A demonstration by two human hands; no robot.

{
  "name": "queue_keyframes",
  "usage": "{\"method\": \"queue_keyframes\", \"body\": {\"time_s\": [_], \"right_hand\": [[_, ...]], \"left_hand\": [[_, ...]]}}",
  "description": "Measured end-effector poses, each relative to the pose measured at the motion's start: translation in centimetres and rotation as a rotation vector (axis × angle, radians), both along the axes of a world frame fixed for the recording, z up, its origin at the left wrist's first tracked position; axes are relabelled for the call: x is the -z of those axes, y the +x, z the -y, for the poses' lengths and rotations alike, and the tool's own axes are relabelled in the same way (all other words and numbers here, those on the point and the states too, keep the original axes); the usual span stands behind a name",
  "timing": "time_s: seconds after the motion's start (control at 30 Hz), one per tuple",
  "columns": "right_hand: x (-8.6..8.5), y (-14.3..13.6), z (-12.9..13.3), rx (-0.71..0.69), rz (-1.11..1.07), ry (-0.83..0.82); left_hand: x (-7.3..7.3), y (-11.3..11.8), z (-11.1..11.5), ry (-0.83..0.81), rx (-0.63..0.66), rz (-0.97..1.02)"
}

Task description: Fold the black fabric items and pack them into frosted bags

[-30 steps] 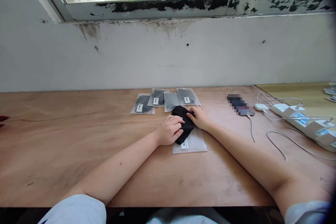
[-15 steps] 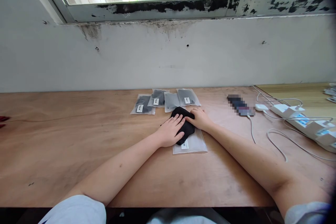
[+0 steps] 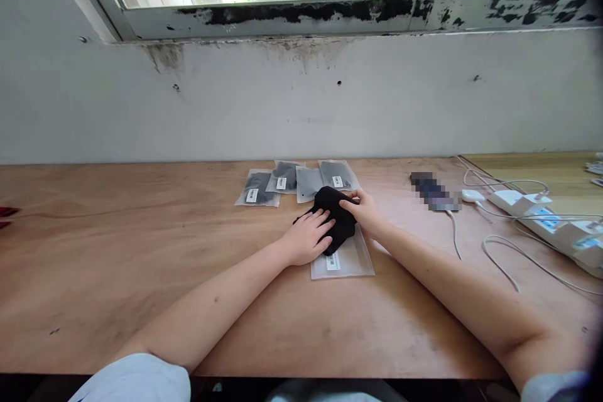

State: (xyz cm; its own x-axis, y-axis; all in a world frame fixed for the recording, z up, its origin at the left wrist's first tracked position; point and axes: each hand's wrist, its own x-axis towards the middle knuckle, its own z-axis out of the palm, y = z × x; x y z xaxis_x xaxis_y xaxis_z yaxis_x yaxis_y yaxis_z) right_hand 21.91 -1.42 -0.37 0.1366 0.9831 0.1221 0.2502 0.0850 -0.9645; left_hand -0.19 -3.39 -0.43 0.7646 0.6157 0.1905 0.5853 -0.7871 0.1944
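A folded black cloth item (image 3: pixel 340 213) lies partly over a frosted plastic bag (image 3: pixel 355 260) with a white barcode label, in the middle of the table. What kind of garment or cloth it is, I cannot make out. My left hand (image 3: pixel 308 237) rests on its left side, fingers spread flat. At its upper right edge, my right hand (image 3: pixel 366 212) pinches the cloth between thumb and fingers. Just beyond lie several frosted bags, among them a left one (image 3: pixel 257 188) and a right one (image 3: pixel 338 174), with dark contents and mostly with barcode labels.
A blurred phone (image 3: pixel 433 191) on a white cable lies to the right. Farther right, a white power strip (image 3: pixel 541 213) holds chargers, with loose cables (image 3: pixel 502 251) around it. Something red (image 3: pixel 7 213) sits at the left edge. A wall and window stand behind the wooden table (image 3: pixel 141 251).
My right hand has shifted right and now grips the cloth's edge instead of pressing on it. The cloth's right side is drawn outward a little. My left hand stays nearly in place.
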Motion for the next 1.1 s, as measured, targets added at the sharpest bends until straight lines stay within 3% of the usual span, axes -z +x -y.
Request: {"method": "queue_keyframes", "body": {"time_s": [0.1,0.27,0.43,0.53,0.77,1.1], "right_hand": [[0.1,-0.9,0.9,-0.100,-0.111,0.003],[1.1,-1.3,1.7,-0.221,0.222,0.255],[1.4,-2.4,3.0,-0.377,0.631,0.490],[1.3,-3.3,4.0,-0.491,0.891,0.612],[1.1,-3.7,5.2,-0.618,1.131,0.648],[-0.1,-3.5,5.0,-0.750,1.126,0.717]], "left_hand": [[0.0,0.1,-0.1,-0.013,-0.003,0.012],[-0.4,-0.1,-0.2,-0.004,0.045,0.199],[-0.5,-1.0,-0.9,0.089,-0.246,0.609],[-0.3,-1.3,-1.6,0.112,-0.332,0.731],[0.8,-0.9,-2.8,0.047,-0.375,0.661],[1.0,-0.5,-2.9,-0.018,-0.482,0.402]]}}
